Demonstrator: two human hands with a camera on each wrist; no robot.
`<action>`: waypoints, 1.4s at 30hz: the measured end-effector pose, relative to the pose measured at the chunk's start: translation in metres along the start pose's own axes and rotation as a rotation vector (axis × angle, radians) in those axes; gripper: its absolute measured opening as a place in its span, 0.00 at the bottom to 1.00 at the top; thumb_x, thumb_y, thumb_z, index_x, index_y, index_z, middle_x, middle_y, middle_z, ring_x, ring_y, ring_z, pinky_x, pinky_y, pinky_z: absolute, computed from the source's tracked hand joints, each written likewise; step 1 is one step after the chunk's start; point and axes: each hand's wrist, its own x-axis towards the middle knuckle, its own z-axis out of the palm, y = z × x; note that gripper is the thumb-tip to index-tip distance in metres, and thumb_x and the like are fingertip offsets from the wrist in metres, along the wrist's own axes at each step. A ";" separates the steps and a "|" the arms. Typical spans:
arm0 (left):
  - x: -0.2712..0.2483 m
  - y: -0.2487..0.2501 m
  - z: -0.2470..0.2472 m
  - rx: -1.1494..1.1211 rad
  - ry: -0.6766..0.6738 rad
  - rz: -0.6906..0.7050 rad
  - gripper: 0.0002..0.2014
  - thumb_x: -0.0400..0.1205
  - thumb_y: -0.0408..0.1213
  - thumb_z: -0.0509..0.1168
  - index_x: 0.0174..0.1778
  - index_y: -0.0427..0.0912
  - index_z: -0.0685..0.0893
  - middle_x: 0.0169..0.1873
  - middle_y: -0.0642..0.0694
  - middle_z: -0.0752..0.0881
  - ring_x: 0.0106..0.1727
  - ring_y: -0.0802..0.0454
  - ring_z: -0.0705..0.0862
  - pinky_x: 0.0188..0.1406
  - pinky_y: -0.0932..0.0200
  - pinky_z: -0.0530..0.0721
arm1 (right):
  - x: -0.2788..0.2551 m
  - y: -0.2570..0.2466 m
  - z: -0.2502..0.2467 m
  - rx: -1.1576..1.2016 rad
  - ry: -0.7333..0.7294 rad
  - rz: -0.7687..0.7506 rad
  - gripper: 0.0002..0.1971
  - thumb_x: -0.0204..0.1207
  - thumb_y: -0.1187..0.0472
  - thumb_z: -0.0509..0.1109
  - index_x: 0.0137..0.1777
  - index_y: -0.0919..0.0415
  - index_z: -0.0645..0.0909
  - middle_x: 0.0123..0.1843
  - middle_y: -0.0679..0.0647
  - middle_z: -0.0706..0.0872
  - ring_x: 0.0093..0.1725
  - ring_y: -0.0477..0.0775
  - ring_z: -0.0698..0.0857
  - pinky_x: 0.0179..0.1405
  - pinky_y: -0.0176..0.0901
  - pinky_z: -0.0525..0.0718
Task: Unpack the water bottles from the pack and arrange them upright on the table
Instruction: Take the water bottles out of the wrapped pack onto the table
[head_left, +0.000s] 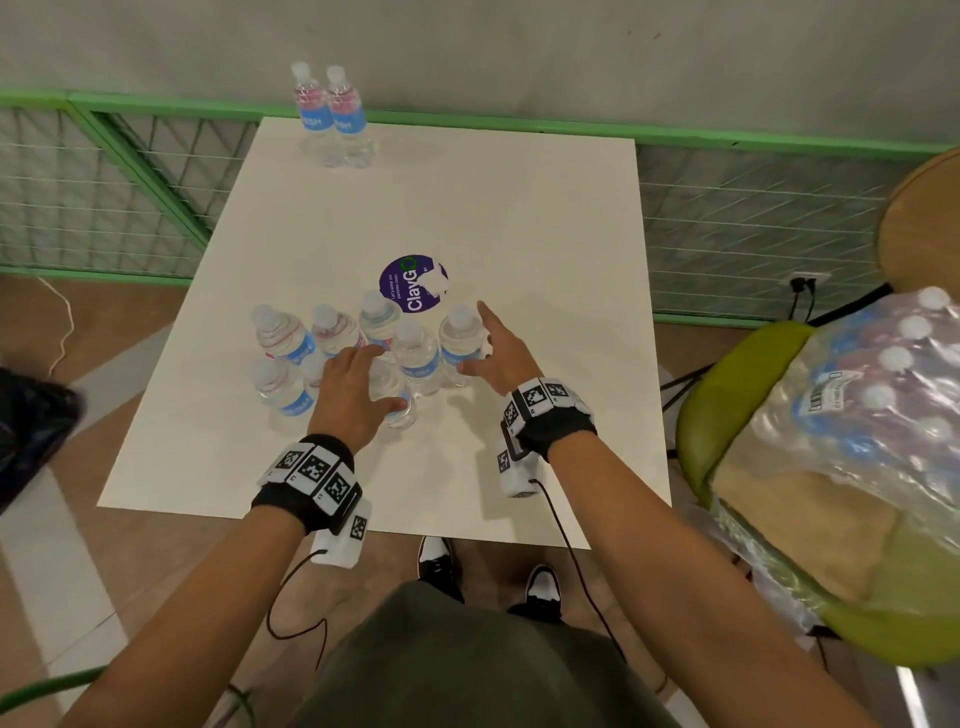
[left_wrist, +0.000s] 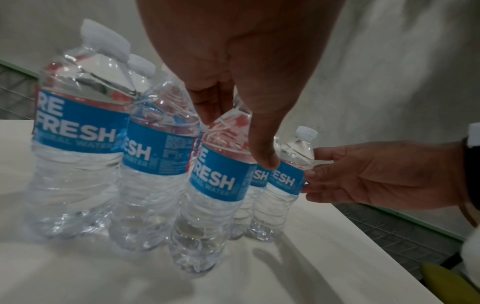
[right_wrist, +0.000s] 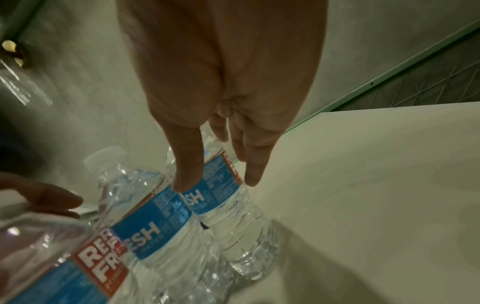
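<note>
Standing upright in a tight cluster (head_left: 358, 358) on the near-left part of the white table (head_left: 545, 218): water bottles with white caps and blue labels. Reaching over the near side of that cluster, the left hand (head_left: 353, 395), fingers loosely spread and bent above the caps, thumb beside a near bottle; no firm grasp to be seen. Stretched out at the cluster's right edge, the right hand (head_left: 501, 353), fingers straight, tips touching the rightmost bottle (head_left: 461, 343) at its label, nothing clasped. Crowding each other shoulder to shoulder, the clustered bottles, leaving little room between for fingers. Far off at the table's far-left edge, two more bottles (head_left: 332, 117), upright and side by side. To the right, on a green chair (head_left: 727, 395), the plastic-wrapped pack (head_left: 857, 405) with bottles inside. Behind the table, a green mesh fence (head_left: 130, 171). Readable on the labels: "REFRESH", with "WATER" beneath. On the round purple sticker (head_left: 410, 283) mid-table: "ClayGo".
</note>
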 end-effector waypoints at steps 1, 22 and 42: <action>0.000 -0.001 0.001 0.026 0.020 0.031 0.37 0.66 0.37 0.80 0.70 0.39 0.73 0.66 0.37 0.74 0.67 0.37 0.70 0.68 0.48 0.67 | -0.008 0.000 -0.002 0.023 0.009 0.007 0.45 0.72 0.66 0.75 0.83 0.56 0.52 0.82 0.56 0.64 0.79 0.57 0.67 0.74 0.48 0.68; -0.057 0.332 0.224 0.262 -0.660 0.919 0.36 0.78 0.48 0.67 0.79 0.61 0.56 0.83 0.47 0.47 0.77 0.40 0.68 0.67 0.41 0.78 | -0.266 0.177 -0.235 -0.347 0.410 0.723 0.27 0.76 0.64 0.64 0.77 0.59 0.68 0.64 0.63 0.83 0.64 0.61 0.82 0.57 0.42 0.80; -0.096 0.325 0.237 -0.100 -0.944 0.487 0.43 0.73 0.60 0.68 0.79 0.54 0.53 0.76 0.41 0.68 0.73 0.45 0.73 0.73 0.47 0.71 | -0.280 0.188 -0.219 0.409 0.299 0.246 0.26 0.61 0.73 0.81 0.59 0.62 0.78 0.43 0.51 0.88 0.40 0.39 0.87 0.39 0.29 0.82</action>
